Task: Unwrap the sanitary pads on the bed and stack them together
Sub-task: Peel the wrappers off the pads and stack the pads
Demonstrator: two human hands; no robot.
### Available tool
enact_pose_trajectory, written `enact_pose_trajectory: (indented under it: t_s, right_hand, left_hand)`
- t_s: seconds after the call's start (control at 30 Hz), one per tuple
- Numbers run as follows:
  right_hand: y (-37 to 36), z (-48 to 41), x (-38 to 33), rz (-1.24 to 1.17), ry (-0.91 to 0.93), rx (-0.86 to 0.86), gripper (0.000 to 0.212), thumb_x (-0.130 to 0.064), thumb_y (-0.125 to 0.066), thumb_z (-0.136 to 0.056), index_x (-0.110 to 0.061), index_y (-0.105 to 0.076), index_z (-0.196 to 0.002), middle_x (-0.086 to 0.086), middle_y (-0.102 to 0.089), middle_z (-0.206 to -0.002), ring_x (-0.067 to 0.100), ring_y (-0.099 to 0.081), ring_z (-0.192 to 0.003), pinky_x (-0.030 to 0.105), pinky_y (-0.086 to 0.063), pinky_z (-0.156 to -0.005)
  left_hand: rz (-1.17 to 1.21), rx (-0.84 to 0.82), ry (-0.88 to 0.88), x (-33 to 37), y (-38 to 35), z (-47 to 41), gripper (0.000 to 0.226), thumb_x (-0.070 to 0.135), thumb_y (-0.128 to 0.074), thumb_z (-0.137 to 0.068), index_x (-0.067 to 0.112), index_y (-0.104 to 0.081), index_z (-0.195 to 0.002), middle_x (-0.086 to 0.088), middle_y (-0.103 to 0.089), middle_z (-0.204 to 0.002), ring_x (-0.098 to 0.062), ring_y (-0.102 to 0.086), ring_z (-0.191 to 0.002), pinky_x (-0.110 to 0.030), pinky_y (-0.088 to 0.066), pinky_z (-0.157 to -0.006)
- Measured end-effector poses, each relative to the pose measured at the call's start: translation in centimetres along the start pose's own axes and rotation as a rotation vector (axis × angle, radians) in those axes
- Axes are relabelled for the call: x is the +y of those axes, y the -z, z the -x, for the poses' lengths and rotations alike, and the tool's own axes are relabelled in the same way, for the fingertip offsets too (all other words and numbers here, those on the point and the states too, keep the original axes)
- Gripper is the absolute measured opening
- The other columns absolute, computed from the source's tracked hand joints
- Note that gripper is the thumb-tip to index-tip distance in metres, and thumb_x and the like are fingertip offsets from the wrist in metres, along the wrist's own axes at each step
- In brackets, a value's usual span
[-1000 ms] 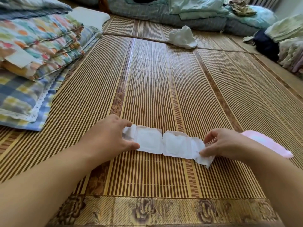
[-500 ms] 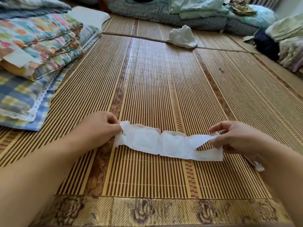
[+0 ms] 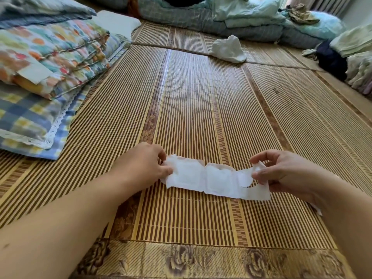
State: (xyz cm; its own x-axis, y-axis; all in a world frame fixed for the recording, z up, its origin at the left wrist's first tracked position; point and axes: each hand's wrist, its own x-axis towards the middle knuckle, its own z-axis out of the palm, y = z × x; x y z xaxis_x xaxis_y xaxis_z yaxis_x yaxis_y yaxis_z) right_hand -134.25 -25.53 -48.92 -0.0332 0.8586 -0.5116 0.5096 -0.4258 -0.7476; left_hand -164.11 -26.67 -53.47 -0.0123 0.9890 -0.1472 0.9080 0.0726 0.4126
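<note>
Pad (image 3: pixel 209 179) lies unfolded across bamboo mat (image 3: pixel 201 101), near its front edge. Left hand (image 3: pixel 144 168) pinches pad's left end, thumb and curled fingers closed on it. Right hand (image 3: pixel 281 172) pinches right end, raised a little, fingers curled. White scrap (image 3: pixel 317 209) shows under right wrist.

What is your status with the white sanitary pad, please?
Left hand pinches left end of unfolded white sanitary pad; right hand pinches right end. Pad stretched between them over striped bamboo mat. Crumpled white cloth lies far behind, apart.
</note>
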Motion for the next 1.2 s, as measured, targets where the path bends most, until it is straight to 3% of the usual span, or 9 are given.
enact_pose_trajectory:
  t_s: [0.23, 0.37, 0.43, 0.5, 0.6, 0.7, 0.87, 1.03, 1.2]
  right_hand:
    - [0.2, 0.2, 0.1, 0.001, -0.004, 0.000, 0.034, -0.001, -0.076, -0.072, -0.017, -0.067, -0.101, 0.015, -0.071, -0.092, 0.020, -0.071, -0.066, 0.035, -0.060, -0.061]
    - [0.2, 0.3, -0.1, -0.073, 0.016, -0.004, 0.032, -0.001, -0.075, -0.073, -0.015, -0.067, -0.102, 0.015, -0.070, -0.094, 0.023, -0.070, -0.070, 0.042, -0.061, -0.067]
    - [-0.4, 0.3, -0.3, -0.120, 0.029, -0.021, 0.032, -0.002, -0.074, -0.074, -0.015, -0.066, -0.103, 0.015, -0.069, -0.096, 0.025, -0.069, -0.075, 0.049, -0.059, -0.076]
    - [-1.5, 0.3, -0.7, -0.177, 0.039, -0.033, 0.031, -0.004, -0.072, -0.075, -0.015, -0.065, -0.103, 0.017, -0.067, -0.099, 0.024, -0.069, -0.074, 0.042, -0.060, -0.070]
    - [-4.0, 0.0, -1.2, -0.229, 0.054, -0.022, 0.028, -0.004, -0.070, -0.078, -0.013, -0.064, -0.104, 0.016, -0.065, -0.098, 0.019, -0.068, -0.068, 0.029, -0.058, -0.059]
    - [-6.2, -0.5, -1.4, -0.180, 0.094, -0.015, 0.026, -0.009, -0.068, -0.083, -0.015, -0.062, -0.108, 0.010, -0.066, -0.095, 0.015, -0.066, -0.070, 0.027, -0.057, -0.064]
    - [-7.5, -1.3, -1.7, -0.159, 0.096, 0.013, 0.028, -0.007, -0.052, -0.093, -0.018, -0.056, -0.119, 0.008, -0.073, -0.091, 0.016, -0.068, -0.069, 0.029, -0.057, -0.066]
    - [-8.5, -1.5, -1.6, 0.088, 0.157, 0.088, 0.042, -0.004, -0.066, -0.082, -0.024, -0.058, -0.118, -0.002, -0.071, -0.088, 0.011, -0.068, -0.076, 0.025, -0.057, -0.065]
    - [-9.2, -1.6, -1.4, 0.290, 0.250, 0.117, 0.041, -0.012, -0.069, -0.081, -0.026, -0.059, -0.117, -0.008, -0.063, -0.088, 0.007, -0.060, -0.077, 0.020, -0.045, -0.060]
  left_hand:
    - [0.260, -0.029, -0.011, 0.6, 0.7, -0.5, 0.009, 0.033, -0.061, -0.081, 0.025, -0.063, -0.080, 0.006, -0.062, -0.076, -0.008, -0.057, -0.063, -0.025, -0.044, -0.050]
    - [0.742, -0.071, 0.154, 0.5, 1.8, -0.5, 0.008, 0.021, -0.062, -0.079, 0.014, -0.063, -0.076, -0.012, -0.064, -0.085, -0.029, -0.062, -0.078, -0.044, -0.054, -0.071]
    - [0.860, -0.067, 0.212, 0.0, 2.1, -0.5, 0.006, 0.015, -0.061, -0.079, 0.013, -0.063, -0.074, -0.015, -0.063, -0.084, -0.032, -0.060, -0.077, -0.046, -0.052, -0.071]
    - [0.923, -0.081, 0.233, -0.4, 2.2, -0.4, 0.005, 0.012, -0.060, -0.080, 0.011, -0.062, -0.075, -0.015, -0.063, -0.083, -0.031, -0.059, -0.076, -0.044, -0.050, -0.068]
    - [0.975, -0.173, 0.243, -0.9, 2.1, -0.3, 0.013, 0.009, -0.061, -0.082, 0.011, -0.063, -0.095, -0.013, -0.068, -0.081, -0.024, -0.064, -0.072, -0.040, -0.052, -0.065]
    - [1.018, -0.232, 0.258, -0.9, 2.0, -0.3, 0.025, 0.008, -0.062, -0.083, 0.014, -0.059, -0.106, -0.014, -0.066, -0.094, -0.018, -0.068, -0.065, -0.032, -0.052, -0.056]
    - [1.003, -0.244, 0.246, -0.6, 2.2, -0.1, 0.021, 0.012, -0.064, -0.082, 0.018, -0.062, -0.102, -0.013, -0.062, -0.099, -0.021, -0.056, -0.070, -0.035, -0.047, -0.063]
    - [0.957, -0.263, 0.217, 0.7, 1.8, -0.1, 0.025, 0.016, -0.065, -0.081, 0.018, -0.062, -0.106, -0.008, -0.061, -0.103, -0.022, -0.056, -0.086, -0.033, -0.042, -0.067]
    - [1.057, -0.385, 0.164, 2.6, 1.5, -0.1, 0.016, 0.019, -0.059, -0.088, 0.015, -0.061, -0.104, -0.012, -0.066, -0.096, -0.020, -0.061, -0.072, -0.029, -0.050, -0.058]
